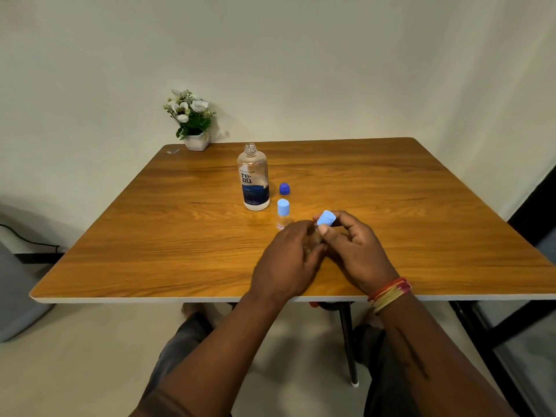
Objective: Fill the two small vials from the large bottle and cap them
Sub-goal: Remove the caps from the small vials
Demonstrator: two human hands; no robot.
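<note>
The large clear bottle point(255, 177) with a blue label stands uncapped in the middle of the wooden table point(150, 236). Its dark blue cap point(284, 188) lies just right of it. One small vial point(282, 213) with a light blue cap on stands upright in front of the bottle. My left hand point(290, 257) is wrapped around the second vial point(316, 234), which is mostly hidden by the fingers. My right hand point(352, 245) pinches a light blue cap point(327, 218) between thumb and fingers right at the top of that vial.
A white pot of artificial flowers point(192, 121) sits at the table's far left corner, with a small shiny object point(173, 151) beside it. A wall stands behind the table. My knees and black table legs point(349, 341) show below the near edge.
</note>
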